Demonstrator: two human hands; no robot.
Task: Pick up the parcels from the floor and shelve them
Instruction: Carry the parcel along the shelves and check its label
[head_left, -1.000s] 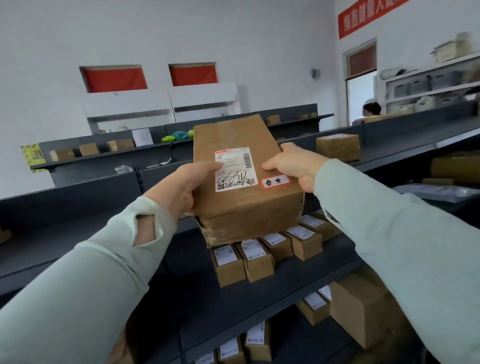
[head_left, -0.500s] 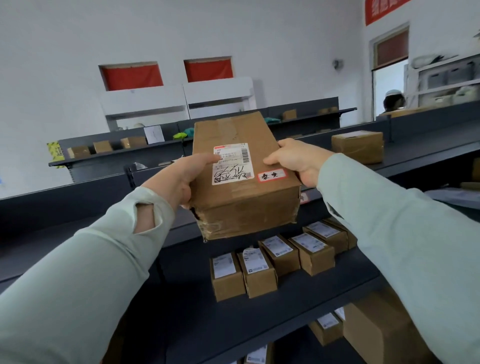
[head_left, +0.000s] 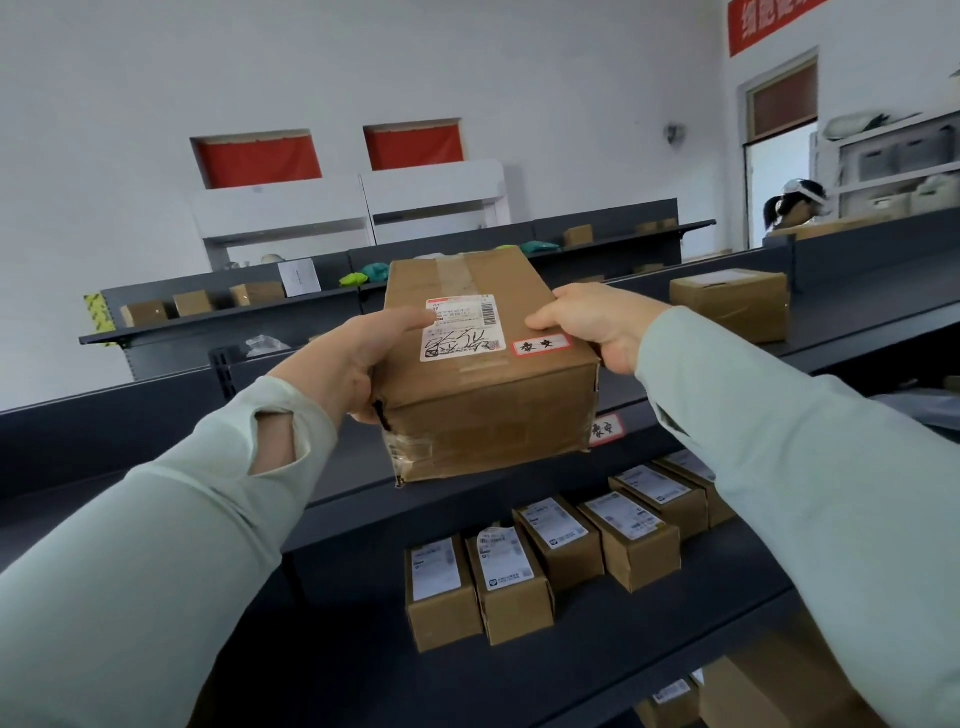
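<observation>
I hold a brown cardboard parcel (head_left: 488, 400) with a white shipping label and a small red-edged sticker on its top. My left hand (head_left: 353, 364) grips its left side and my right hand (head_left: 597, 325) grips its right edge. The parcel hovers in front of the upper dark shelf (head_left: 857, 312), above a red-edged tag on that shelf's front edge. Both sleeves are pale green.
Several small labelled boxes (head_left: 556, 551) stand in a row on the shelf below. Another brown box (head_left: 730, 304) sits on the upper shelf to the right. Further dark racks with parcels (head_left: 192, 304) stand behind. A person (head_left: 795, 205) is at the far right doorway.
The parcel has stayed between my hands and risen slightly toward the upper shelf, while my view has tilted up and shifted left, so the lower boxes sit lower in view.
</observation>
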